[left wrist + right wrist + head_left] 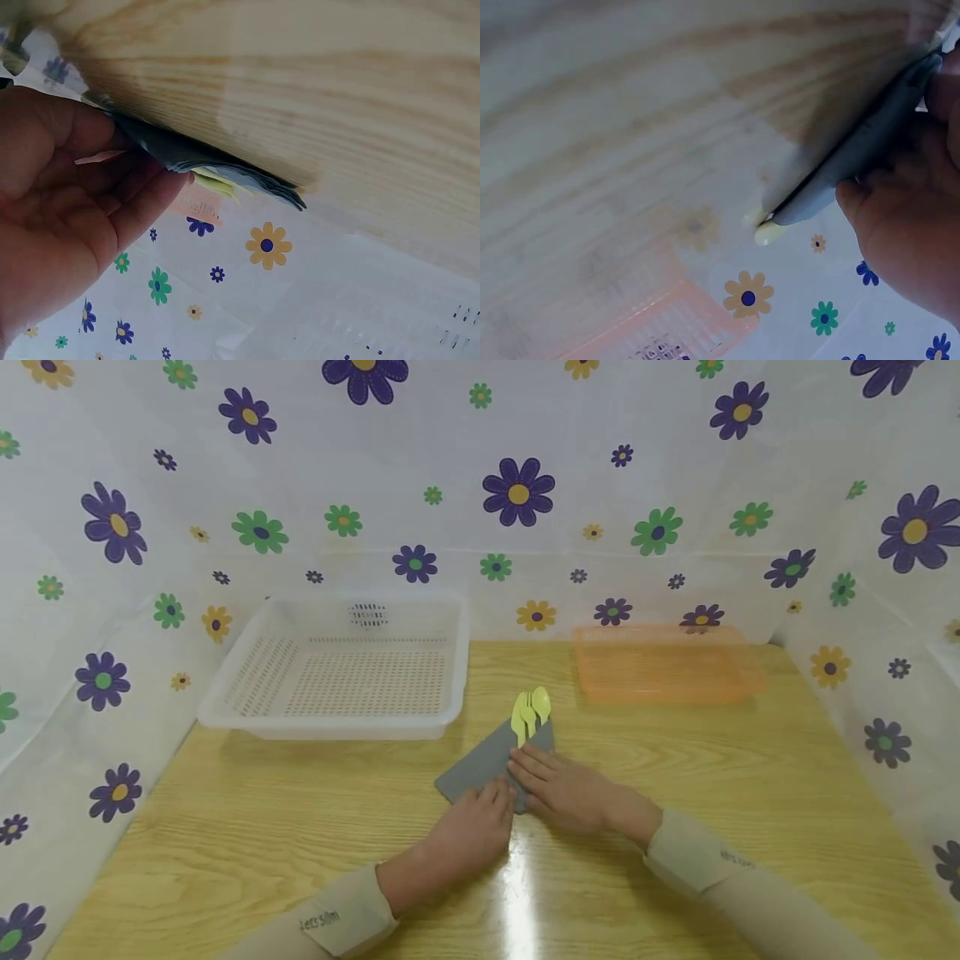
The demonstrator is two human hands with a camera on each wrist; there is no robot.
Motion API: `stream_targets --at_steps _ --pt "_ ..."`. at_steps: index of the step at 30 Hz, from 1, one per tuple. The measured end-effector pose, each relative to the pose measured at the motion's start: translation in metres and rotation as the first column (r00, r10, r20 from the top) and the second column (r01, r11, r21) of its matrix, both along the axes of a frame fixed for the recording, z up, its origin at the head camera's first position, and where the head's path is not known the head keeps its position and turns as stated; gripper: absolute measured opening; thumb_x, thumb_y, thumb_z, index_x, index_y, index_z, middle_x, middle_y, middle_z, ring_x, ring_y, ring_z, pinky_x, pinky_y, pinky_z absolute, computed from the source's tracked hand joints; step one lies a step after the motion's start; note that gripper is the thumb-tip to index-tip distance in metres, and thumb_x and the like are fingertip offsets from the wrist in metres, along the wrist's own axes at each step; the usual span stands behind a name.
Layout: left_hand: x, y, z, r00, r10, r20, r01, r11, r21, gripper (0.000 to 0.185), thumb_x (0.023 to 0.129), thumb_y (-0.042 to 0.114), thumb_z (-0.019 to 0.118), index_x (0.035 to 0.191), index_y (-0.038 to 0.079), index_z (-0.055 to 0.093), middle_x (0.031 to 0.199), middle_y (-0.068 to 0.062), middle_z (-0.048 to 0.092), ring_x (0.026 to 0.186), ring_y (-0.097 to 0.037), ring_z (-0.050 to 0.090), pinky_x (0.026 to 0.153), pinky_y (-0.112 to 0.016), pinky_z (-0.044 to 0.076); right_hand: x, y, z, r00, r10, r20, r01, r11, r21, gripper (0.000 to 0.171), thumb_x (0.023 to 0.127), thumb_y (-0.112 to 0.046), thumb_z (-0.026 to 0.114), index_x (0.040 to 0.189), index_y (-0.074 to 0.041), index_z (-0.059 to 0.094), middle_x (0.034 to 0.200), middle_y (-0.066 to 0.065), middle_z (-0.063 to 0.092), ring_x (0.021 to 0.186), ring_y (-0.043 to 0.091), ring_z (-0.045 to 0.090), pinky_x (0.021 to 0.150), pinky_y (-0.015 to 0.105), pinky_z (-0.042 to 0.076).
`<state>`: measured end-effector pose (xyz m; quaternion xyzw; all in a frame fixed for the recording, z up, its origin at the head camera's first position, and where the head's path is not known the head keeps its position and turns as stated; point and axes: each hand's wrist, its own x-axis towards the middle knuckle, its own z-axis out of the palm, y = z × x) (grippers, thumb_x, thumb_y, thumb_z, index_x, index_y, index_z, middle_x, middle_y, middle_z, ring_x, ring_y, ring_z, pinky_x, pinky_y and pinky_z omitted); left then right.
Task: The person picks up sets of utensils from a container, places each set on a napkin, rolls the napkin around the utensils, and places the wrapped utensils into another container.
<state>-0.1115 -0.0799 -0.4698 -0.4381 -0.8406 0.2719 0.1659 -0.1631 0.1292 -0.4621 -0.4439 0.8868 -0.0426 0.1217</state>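
A folded grey napkin (483,762) lies on the wooden table, its layers visible edge-on in the left wrist view. Out of its top stick a yellow-green plastic knife (517,718), fork (529,714) and spoon (542,703); the napkin hides their lower ends. With curled fingers, my left hand (474,827) pinches the napkin's near edge. My right hand (566,789) rests on the napkin's right part, fingers extended across it just below the cutlery. In the right wrist view, the napkin (855,161) is partly covered by that hand.
A white perforated plastic basket (341,722) stands at the back left of the table. At the back right is a translucent orange basket (667,693). Flower-patterned white sheeting (450,452) encloses the back and both sides.
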Motion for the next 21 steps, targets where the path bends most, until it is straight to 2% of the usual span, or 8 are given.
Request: stream_targets --at_steps 6,7,9,11,14,15,18,21 --pt "0.000 0.003 -0.003 0.999 -0.015 -0.039 0.016 0.999 0.030 0.030 0.101 0.022 0.054 0.121 0.005 0.069 0.117 -0.008 0.067 0.098 -0.014 0.058 0.079 -0.022 0.050 0.002 0.001 -0.002 0.988 0.012 -0.157 -0.011 1.000 0.007 0.051 0.106 -0.028 0.044 0.151 -0.002 0.039 0.158 0.014 0.034 0.147 0.030 0.029 0.115 0.048 0.031" --pt "0.000 0.003 -0.002 1.000 -0.006 -0.017 0.007 0.999 0.036 0.030 0.101 0.022 0.055 0.121 0.005 0.069 0.118 -0.007 0.066 0.099 -0.014 0.058 0.081 -0.023 0.050 0.002 0.001 -0.003 0.985 0.011 -0.170 -0.009 1.000 0.015 0.052 0.106 -0.028 0.044 0.151 -0.003 0.039 0.158 0.013 0.034 0.147 0.029 0.029 0.114 0.048 0.032" --pt "-0.002 0.002 0.000 0.994 0.032 0.102 -0.038 0.998 0.059 0.031 0.101 0.021 0.055 0.126 0.006 0.066 0.122 -0.007 0.064 0.105 -0.017 0.059 0.088 -0.027 0.050 0.002 0.001 -0.003 0.981 0.012 -0.191 -0.007 1.000 0.025 0.052 0.106 -0.029 0.046 0.151 -0.004 0.040 0.158 0.012 0.035 0.147 0.028 0.030 0.114 0.048 0.034" --pt "-0.006 -0.005 0.004 0.965 0.086 0.247 -0.114 0.988 0.100 0.031 0.101 0.022 0.056 0.128 0.008 0.063 0.124 -0.008 0.062 0.110 -0.021 0.058 0.092 -0.032 0.051 0.002 0.000 -0.003 0.981 0.013 -0.194 -0.007 1.000 0.029 0.052 0.106 -0.030 0.046 0.151 -0.005 0.039 0.159 0.011 0.034 0.147 0.027 0.029 0.114 0.049 0.033" --pt "-0.011 -0.021 0.010 0.897 0.171 0.409 -0.262 0.949 0.177 0.028 0.098 0.019 0.061 0.125 0.012 0.058 0.120 -0.010 0.059 0.109 -0.027 0.058 0.091 -0.040 0.051 0.002 -0.003 -0.004 0.982 0.012 -0.191 -0.009 1.000 0.020 0.052 0.106 -0.030 0.046 0.152 -0.005 0.039 0.159 0.011 0.034 0.148 0.027 0.029 0.114 0.049 0.032" --pt "-0.013 -0.027 0.011 0.883 0.191 0.429 -0.301 0.931 0.206 0.026 0.097 0.018 0.062 0.121 0.011 0.057 0.116 -0.012 0.058 0.105 -0.029 0.058 0.088 -0.041 0.052 0.002 -0.003 -0.004 0.981 0.014 -0.195 -0.011 1.000 0.017 0.052 0.106 -0.030 0.046 0.151 -0.005 0.039 0.159 0.011 0.034 0.147 0.027 0.029 0.114 0.049 0.033" --pt "-0.016 -0.043 0.013 0.866 0.248 0.433 -0.388 0.881 0.270 0.027 0.094 0.014 0.065 0.117 0.008 0.054 0.107 -0.016 0.059 0.097 -0.033 0.060 0.081 -0.043 0.053 0.002 -0.004 -0.004 0.979 0.015 -0.202 -0.010 1.000 0.024 0.052 0.106 -0.030 0.045 0.151 -0.006 0.039 0.159 0.010 0.035 0.147 0.027 0.030 0.114 0.049 0.033" --pt "-0.022 -0.050 0.014 0.827 0.271 0.493 -0.471 0.812 0.344 0.028 0.094 0.014 0.064 0.116 0.002 0.052 0.100 -0.019 0.061 0.091 -0.036 0.061 0.076 -0.045 0.054 0.002 -0.003 -0.004 0.974 0.018 -0.227 -0.010 0.999 0.036 0.051 0.106 -0.031 0.045 0.151 -0.007 0.040 0.158 0.010 0.036 0.146 0.027 0.031 0.113 0.048 0.034"
